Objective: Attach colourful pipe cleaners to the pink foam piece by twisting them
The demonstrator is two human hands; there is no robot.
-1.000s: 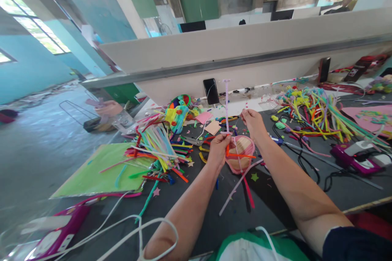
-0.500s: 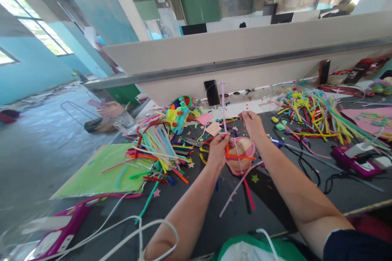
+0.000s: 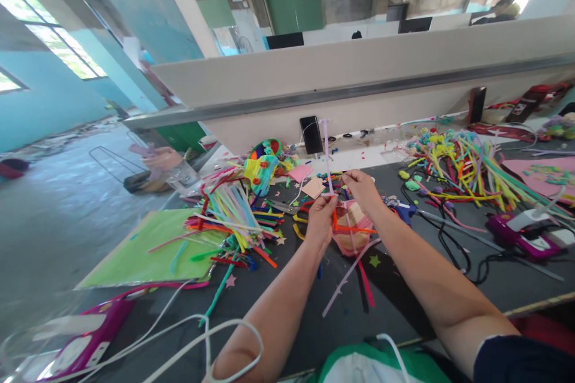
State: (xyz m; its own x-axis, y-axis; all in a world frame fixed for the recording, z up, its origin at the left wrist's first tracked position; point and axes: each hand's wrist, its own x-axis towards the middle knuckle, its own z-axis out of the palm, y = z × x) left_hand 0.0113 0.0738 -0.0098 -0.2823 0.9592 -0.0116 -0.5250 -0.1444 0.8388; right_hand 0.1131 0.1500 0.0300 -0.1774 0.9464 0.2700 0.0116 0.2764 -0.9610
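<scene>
My left hand [image 3: 320, 222] pinches pipe cleaners at their crossing. From its grip a lilac pipe cleaner [image 3: 327, 158] stands upright, and an orange pipe cleaner [image 3: 354, 230] bends down and off to the right. To the right of it, close by, my right hand [image 3: 360, 188] is closed in a pinch; what its fingertips hold is too small to make out. Below both hands lies a pink-edged, rounded piece [image 3: 348, 244] with a wood-like face, partly covered by the orange pipe cleaner and my right hand. Scissors [image 3: 283, 206] rest left of my left hand.
Bundled pipe cleaners [image 3: 233, 212] lie on a green sheet [image 3: 148, 245] at left. Another pipe cleaner heap [image 3: 467, 170] is at right, near a purple power strip [image 3: 523, 233] and black cables [image 3: 444, 239]. A phone [image 3: 311, 134] leans on the partition [image 3: 359, 60]. A white cable [image 3: 224, 326] loops in front.
My right hand has moved left, nearer to my left hand. The left hand keeps its hold on the pipe cleaners and has hardly moved.
</scene>
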